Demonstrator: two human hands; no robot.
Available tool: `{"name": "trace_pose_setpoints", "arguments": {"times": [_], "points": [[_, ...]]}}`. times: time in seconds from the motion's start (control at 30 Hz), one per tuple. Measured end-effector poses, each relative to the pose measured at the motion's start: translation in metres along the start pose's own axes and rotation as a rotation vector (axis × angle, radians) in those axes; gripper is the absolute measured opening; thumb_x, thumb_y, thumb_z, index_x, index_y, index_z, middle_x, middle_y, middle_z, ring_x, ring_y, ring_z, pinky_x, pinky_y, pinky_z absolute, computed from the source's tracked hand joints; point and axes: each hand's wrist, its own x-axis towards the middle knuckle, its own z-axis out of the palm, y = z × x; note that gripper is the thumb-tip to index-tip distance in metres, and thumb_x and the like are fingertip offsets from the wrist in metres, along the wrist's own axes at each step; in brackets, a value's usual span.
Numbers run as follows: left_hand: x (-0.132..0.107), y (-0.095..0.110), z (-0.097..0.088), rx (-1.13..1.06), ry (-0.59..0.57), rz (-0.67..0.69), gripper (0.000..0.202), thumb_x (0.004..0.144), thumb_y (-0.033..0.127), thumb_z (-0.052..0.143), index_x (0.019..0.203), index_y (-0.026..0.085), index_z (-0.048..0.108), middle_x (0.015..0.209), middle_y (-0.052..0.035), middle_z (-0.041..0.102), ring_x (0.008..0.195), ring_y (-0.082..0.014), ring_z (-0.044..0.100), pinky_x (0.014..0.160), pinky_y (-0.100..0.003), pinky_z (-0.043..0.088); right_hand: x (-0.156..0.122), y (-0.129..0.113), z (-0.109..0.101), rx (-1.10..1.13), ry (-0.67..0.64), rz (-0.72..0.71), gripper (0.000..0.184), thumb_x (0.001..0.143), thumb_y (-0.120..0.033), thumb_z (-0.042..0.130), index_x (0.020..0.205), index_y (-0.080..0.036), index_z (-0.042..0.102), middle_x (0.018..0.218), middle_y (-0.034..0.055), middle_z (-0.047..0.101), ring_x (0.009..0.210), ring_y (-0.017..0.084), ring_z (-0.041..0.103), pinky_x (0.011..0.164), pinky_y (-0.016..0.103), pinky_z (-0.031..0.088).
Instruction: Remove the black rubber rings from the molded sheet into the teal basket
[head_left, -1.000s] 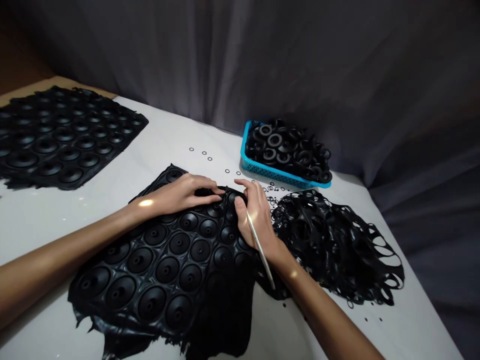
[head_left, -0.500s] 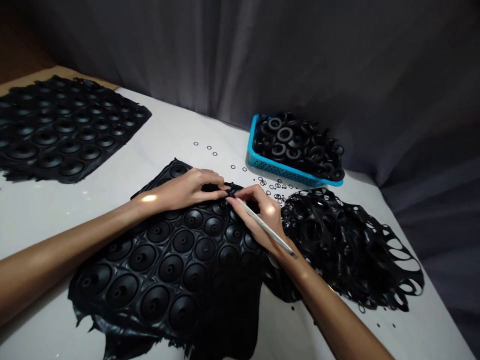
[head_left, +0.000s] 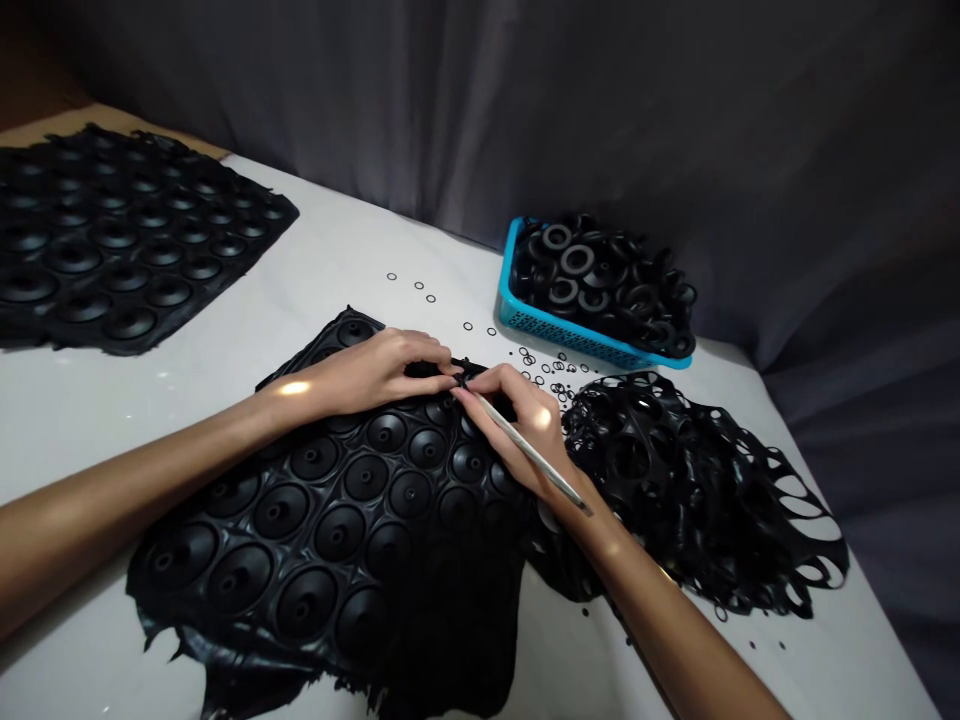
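Observation:
A black rubber sheet of moulded round discs, each with a small raised centre, lies on the table in front of me. My left hand reaches over its far part, thumb and fingers pinched on the sheet's far edge. My right hand meets it there, gripping slim silvery tweezers like a pen. Their back end points toward my wrist, while the tip is hidden at my fingertips. Between the two hands a small black bit of the rubber shows, too small to make out clearly.
A blue basket heaped with black rubber rings stands at the back. Right of my hand lies a pile of holed black rubber scrap. Another moulded sheet lies at the far left. Small thin rings are scattered on the white table.
The view has shifted slightly. Both hands stay together at the sheet's far edge, with only small finger movement; the tweezers remain in my right hand.

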Motion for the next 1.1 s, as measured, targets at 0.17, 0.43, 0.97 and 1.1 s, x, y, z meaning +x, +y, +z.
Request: {"name": "trace_pose_setpoints", "arguments": {"times": [0.17, 0.43, 0.97, 1.1], "points": [[0.0, 0.001, 0.001, 0.002, 0.005, 0.013, 0.023, 0.104, 0.035, 0.061, 0.099, 0.017, 0.075, 0.091, -0.0066, 0.074, 0.084, -0.0183, 0.068, 0.078, -0.03, 0.049, 0.004, 0.0, -0.003, -0.047, -0.047, -0.111, 0.016, 0.107, -0.026, 0.057, 0.09, -0.023, 0.058, 0.085, 0.0012, 0.063, 0.079, 0.016, 0.064, 0.076, 0.031, 0.054], [0.0, 0.0, 0.001, -0.009, 0.01, 0.014, 0.026, 0.105, 0.038, 0.061, 0.1, 0.017, 0.076, 0.091, -0.0066, 0.076, 0.084, -0.0178, 0.07, 0.077, -0.029, 0.05, 0.002, -0.006, 0.0, -0.09, -0.079, -0.027, 0.016, 0.109, -0.028, 0.052, 0.094, -0.024, 0.055, 0.089, 0.002, 0.063, 0.083, 0.017, 0.064, 0.075, 0.031, 0.051], [0.0, 0.0, 0.0, 0.008, 0.006, 0.051, 0.027, 0.105, 0.039, 0.061, 0.095, 0.018, 0.075, 0.086, -0.0058, 0.072, 0.081, -0.0182, 0.066, 0.077, -0.029, 0.05, 0.02, -0.003, -0.004, -0.588, -0.334, -0.225, 0.025, 0.108, -0.017, 0.04, 0.097, -0.019, 0.062, 0.092, 0.0078, 0.068, 0.084, 0.022, 0.057, 0.069, 0.035, 0.04], [0.0, 0.0, 0.002, -0.015, 0.029, 0.039, 0.023, 0.103, 0.036, 0.064, 0.094, 0.017, 0.074, 0.087, -0.0052, 0.072, 0.081, -0.0176, 0.067, 0.077, -0.029, 0.05, 0.02, 0.005, -0.001, -0.472, -0.26, -0.21, 0.03, 0.108, -0.017, 0.035, 0.089, -0.021, 0.058, 0.083, 0.0051, 0.064, 0.075, 0.019, 0.054, 0.068, 0.034, 0.038]]}}
